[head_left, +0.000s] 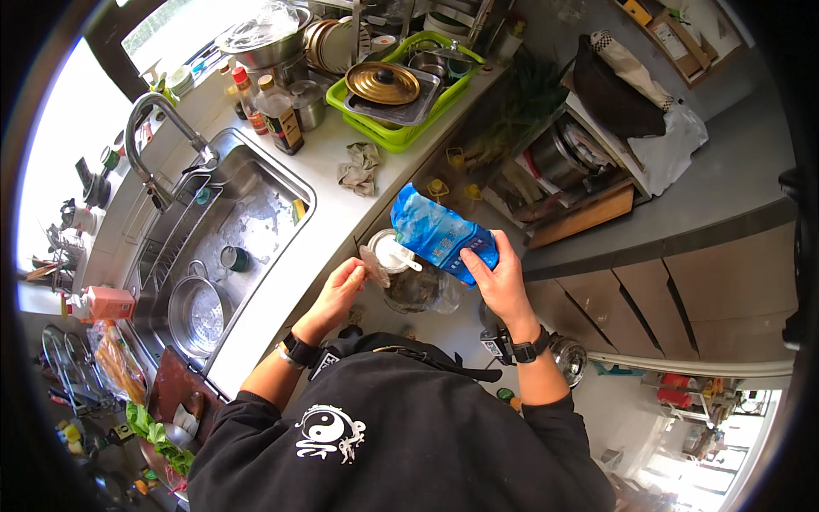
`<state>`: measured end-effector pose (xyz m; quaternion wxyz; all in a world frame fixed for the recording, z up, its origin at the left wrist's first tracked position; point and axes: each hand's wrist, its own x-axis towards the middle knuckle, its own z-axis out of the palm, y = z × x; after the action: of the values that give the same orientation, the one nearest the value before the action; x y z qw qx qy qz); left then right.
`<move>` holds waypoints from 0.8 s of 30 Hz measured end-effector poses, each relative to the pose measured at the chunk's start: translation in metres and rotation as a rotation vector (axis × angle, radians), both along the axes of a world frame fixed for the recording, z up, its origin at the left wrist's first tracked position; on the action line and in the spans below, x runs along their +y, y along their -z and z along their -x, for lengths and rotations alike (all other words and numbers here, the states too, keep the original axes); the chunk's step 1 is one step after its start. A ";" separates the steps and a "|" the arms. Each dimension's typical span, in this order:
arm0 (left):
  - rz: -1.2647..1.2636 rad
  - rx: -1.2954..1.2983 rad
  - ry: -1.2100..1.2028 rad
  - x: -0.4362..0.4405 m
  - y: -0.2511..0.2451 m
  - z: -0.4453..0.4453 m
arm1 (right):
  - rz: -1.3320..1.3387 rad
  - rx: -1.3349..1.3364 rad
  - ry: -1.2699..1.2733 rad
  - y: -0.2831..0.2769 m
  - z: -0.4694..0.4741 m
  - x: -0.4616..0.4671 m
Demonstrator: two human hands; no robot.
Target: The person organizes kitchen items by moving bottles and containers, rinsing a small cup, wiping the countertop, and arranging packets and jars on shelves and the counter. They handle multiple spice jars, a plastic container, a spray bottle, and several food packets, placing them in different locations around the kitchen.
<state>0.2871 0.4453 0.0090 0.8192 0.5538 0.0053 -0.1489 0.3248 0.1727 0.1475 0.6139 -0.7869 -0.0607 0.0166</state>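
Observation:
My right hand (496,272) grips a blue plastic packet (441,233) by its lower end, tilted with its upper end to the left. That end is over or near a round container of white contents (389,251), where a small white spoon (408,257) lies across the rim. What supports the container is hard to tell. Between the fingers of my left hand (342,288) is a round, translucent lid (375,266), held at the container's left side. Below them is a clear plastic bag or bin liner (425,291). Whether anything pours from the packet cannot be seen.
A counter (333,192) runs along the left, with a steel sink (256,211) holding a pan (199,313). A crumpled cloth (359,169), sauce bottles (279,118) and a green dish basket (400,137) stand farther along. An open shelf unit (576,173) is at upper right.

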 end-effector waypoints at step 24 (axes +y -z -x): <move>0.037 0.067 0.110 0.002 -0.023 0.002 | 0.633 -0.511 -0.129 -0.056 -0.003 0.044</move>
<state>0.2854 0.4477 0.0320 0.8192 0.5327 -0.0004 -0.2123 0.3280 0.2163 0.2033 0.3043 -0.9103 -0.2522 -0.1228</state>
